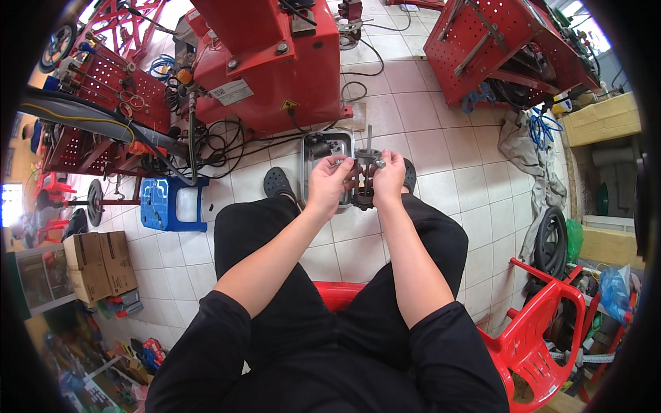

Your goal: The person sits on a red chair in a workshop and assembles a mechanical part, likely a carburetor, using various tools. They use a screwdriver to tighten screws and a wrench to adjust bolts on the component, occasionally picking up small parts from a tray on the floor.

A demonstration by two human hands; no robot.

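Between my hands, in front of my knees, stands a dark metal cage-like mechanical part (365, 180) with a round upper end and a thin rod rising from it. My left hand (332, 184) is closed against its left side, fingers bent around the edge. A small shiny bit shows at that thumb and forefinger. On the other side my right hand (389, 173) pinches a small silvery metal piece (379, 164) close against the part; its exact kind is too small to tell. Just beyond lies a metal tray (308, 160) holding a black cylindrical part (317, 145) and small pieces.
A large red machine (275, 89) stands ahead, with black cables (231, 141) on the tiles. To the left are a blue stool (157, 206) and cardboard boxes (101, 265). Right are a red perforated stand (506, 51), a tyre (551, 241) and a red plastic chair (544, 337).
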